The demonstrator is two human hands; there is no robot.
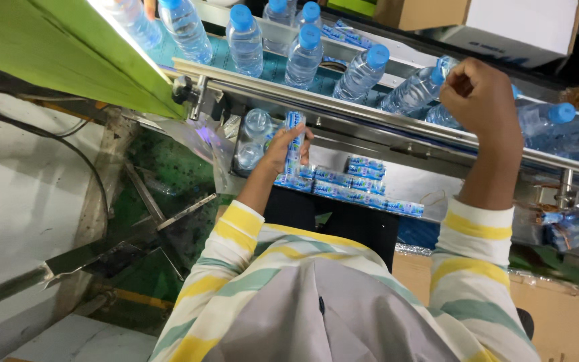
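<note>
Left hand (288, 149) is closed around a stack of blue-and-white labels (295, 144), held below the metal rail (343, 110) of the conveyor. The stack's long axis runs near vertical in the view, top end pointing toward the rail, lower end toward the loose labels on the shelf (363, 181). Right hand (480, 94) is curled shut at the neck of a lying water bottle (415, 90) on the belt; the grip itself is hidden behind the fingers. That bottle's long axis lies slanted, blue cap end up-right under the hand. Other capped bottles (303, 57) stand upright further along. An uncapped bottle (254, 131) stands just beside the left hand.
</note>
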